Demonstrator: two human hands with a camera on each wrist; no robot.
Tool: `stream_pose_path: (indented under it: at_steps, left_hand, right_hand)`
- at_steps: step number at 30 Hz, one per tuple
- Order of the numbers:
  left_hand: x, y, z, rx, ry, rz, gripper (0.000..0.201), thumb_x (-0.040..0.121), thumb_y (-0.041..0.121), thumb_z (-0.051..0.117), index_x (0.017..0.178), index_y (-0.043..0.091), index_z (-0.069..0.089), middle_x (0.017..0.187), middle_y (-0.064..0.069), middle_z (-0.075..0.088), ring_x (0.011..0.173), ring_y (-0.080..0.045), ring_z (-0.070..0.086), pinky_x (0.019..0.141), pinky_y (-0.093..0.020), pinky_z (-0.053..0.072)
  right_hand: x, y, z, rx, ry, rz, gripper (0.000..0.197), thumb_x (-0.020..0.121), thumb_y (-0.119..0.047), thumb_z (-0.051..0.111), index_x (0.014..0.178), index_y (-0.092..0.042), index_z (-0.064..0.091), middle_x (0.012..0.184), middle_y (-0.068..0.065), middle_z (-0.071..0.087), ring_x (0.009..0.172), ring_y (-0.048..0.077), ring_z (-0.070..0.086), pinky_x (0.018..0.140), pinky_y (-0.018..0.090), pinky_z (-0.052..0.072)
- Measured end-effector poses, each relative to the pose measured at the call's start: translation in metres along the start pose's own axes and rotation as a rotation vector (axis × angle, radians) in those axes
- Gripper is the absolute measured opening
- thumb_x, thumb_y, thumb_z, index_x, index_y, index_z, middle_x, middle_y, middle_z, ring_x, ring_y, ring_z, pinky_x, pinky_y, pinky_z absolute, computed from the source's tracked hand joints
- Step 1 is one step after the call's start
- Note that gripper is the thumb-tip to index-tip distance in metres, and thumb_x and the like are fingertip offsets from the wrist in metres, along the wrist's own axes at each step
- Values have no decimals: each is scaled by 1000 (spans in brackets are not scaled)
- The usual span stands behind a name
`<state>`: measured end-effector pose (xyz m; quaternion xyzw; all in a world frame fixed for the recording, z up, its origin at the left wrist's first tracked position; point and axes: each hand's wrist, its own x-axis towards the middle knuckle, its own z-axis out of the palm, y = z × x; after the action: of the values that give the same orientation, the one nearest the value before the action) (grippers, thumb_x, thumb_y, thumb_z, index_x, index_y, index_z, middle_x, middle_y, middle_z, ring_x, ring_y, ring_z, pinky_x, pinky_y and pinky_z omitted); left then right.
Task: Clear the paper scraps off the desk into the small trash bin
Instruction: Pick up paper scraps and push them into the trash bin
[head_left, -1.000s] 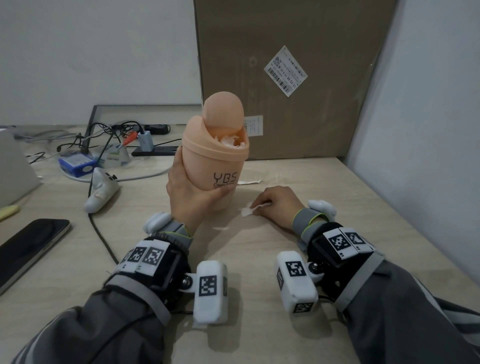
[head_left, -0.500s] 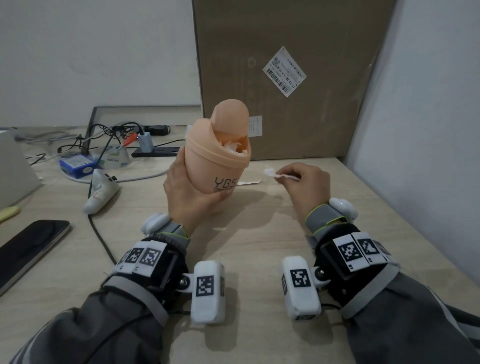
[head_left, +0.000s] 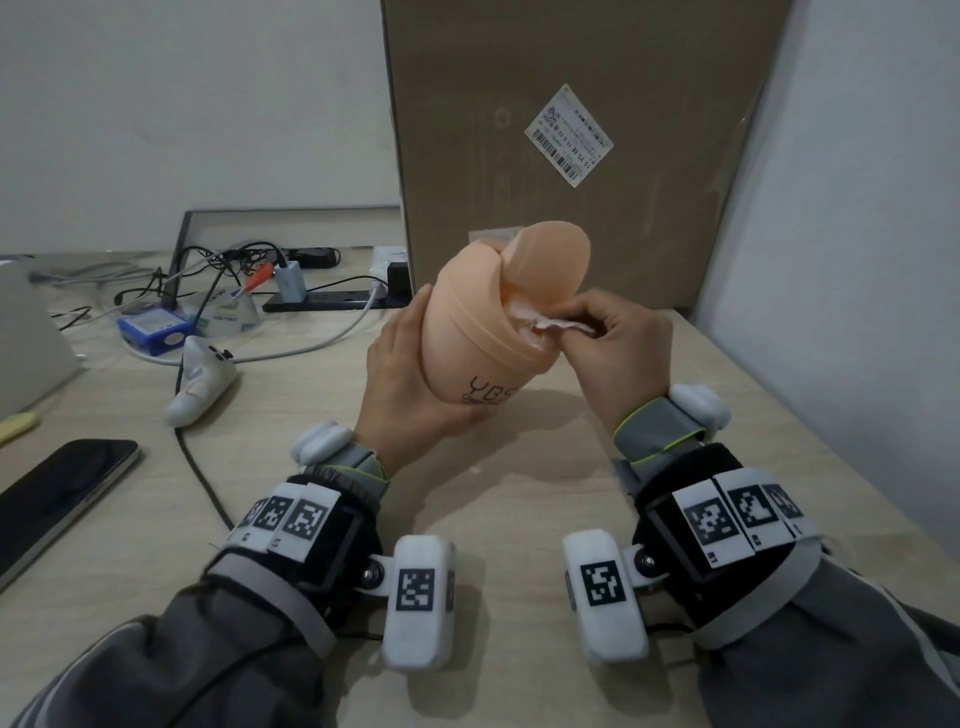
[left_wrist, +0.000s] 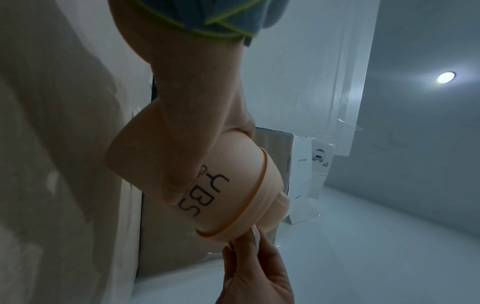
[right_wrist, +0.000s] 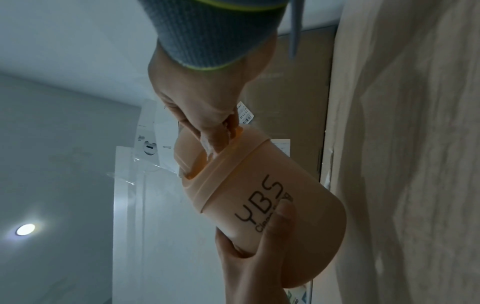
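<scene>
My left hand (head_left: 400, 374) grips the small peach trash bin (head_left: 483, 332), lifted off the desk and tilted to the right. Its swing lid (head_left: 550, 260) is pushed back, and white paper shows inside the mouth. My right hand (head_left: 597, 332) pinches a white paper scrap (head_left: 558, 325) at the bin's opening. The left wrist view shows the bin (left_wrist: 221, 181) with "YBS" lettering in my left hand (left_wrist: 187, 148) and the scrap (left_wrist: 255, 236) at its rim. The right wrist view has my right hand's fingers (right_wrist: 207, 131) pushing the scrap (right_wrist: 210, 146) into the bin (right_wrist: 259, 195).
A large cardboard box (head_left: 571, 130) stands against the wall behind the bin. Cables, a power strip (head_left: 322, 301) and a blue box (head_left: 153, 332) crowd the back left. A white controller (head_left: 200, 384) and a black phone (head_left: 57, 493) lie on the left of the desk (head_left: 509, 493).
My right hand lifted the scrap off the desk and carried it left to the bin's mouth. My left hand raised the bin and tilted it further toward the right hand.
</scene>
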<state>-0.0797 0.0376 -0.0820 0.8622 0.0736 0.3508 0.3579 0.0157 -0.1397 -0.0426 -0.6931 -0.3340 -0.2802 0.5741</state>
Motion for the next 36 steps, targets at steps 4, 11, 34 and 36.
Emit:
stream_pose_path:
  at_steps: [4, 11, 34, 36]
  left_hand:
    - [-1, 1, 1, -4, -32, 28, 132, 46, 64, 76, 161, 24, 26, 151, 2, 40, 139, -25, 39, 117, -51, 34]
    - [-3, 6, 1, -24, -55, 16, 131, 44, 65, 72, 160, 28, 24, 147, 6, 38, 136, -16, 34, 118, -48, 33]
    - [-1, -4, 2, -43, 12, -74, 137, 43, 65, 80, 162, 27, 25, 154, -4, 42, 140, -27, 42, 116, -57, 39]
    - [-1, -4, 2, -49, 11, -79, 137, 43, 65, 81, 162, 29, 23, 155, -4, 41, 141, -26, 41, 116, -57, 38]
  right_hand:
    - [0, -1, 1, 0, -86, 25, 10, 70, -14, 80, 78, -11, 77, 69, -7, 68, 62, -9, 59, 61, 5, 41]
    - [1, -3, -2, -108, -305, 25, 24, 80, -36, 59, 89, -21, 76, 77, -3, 73, 74, 17, 65, 67, 39, 52]
    - [-3, -15, -5, 38, -91, 4, 68, 93, -44, 15, 66, -18, 72, 67, -12, 66, 76, 17, 60, 87, 54, 41]
    - [-3, -11, -5, 17, -100, 11, 68, 92, -45, 14, 65, -20, 71, 69, -9, 68, 78, 18, 60, 88, 53, 40]
